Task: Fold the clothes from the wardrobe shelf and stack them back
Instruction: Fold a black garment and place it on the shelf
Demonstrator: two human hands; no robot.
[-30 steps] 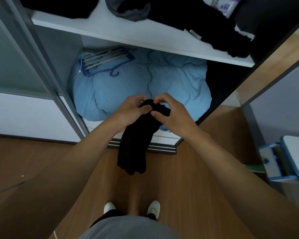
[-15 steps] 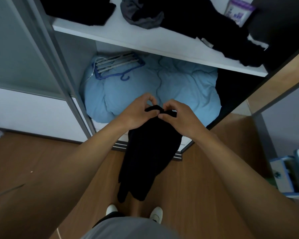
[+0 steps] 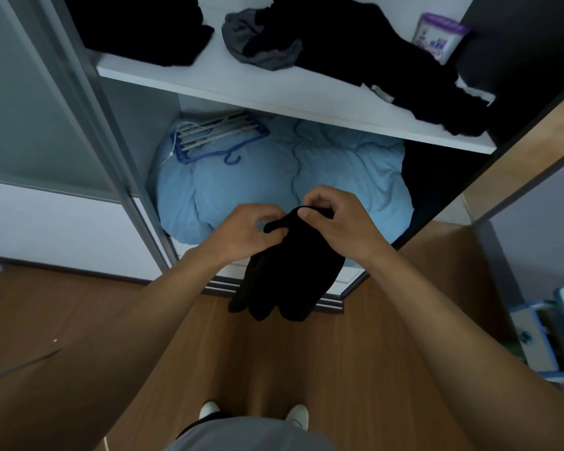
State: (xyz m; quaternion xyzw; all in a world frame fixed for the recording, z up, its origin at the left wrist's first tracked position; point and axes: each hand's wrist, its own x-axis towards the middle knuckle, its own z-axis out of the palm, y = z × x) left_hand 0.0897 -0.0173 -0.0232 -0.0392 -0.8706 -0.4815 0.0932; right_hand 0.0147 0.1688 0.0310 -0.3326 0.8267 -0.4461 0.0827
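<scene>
A black garment (image 3: 290, 275) hangs in front of me over the wooden floor, bunched and doubled up. My left hand (image 3: 245, 232) pinches its top edge on the left, and my right hand (image 3: 336, 219) grips the same edge on the right, fingers curled over the cloth. Above, the white wardrobe shelf (image 3: 274, 89) carries a folded black pile (image 3: 144, 24) at the left, a crumpled grey garment (image 3: 258, 43) in the middle and a loose black heap (image 3: 404, 63) reaching the right end.
A light blue duvet (image 3: 274, 180) fills the lower compartment, with a bundle of hangers (image 3: 215, 135) lying on it. A purple-lidded box (image 3: 440, 37) stands at the shelf's back right. The sliding door frame (image 3: 111, 151) runs at left. A blue and white stool (image 3: 547, 333) is at right.
The hanging garment has become shorter and wider as its lower part was drawn up. My hands have shifted along its top edge, the right one now higher. My view has tilted up toward the shelf.
</scene>
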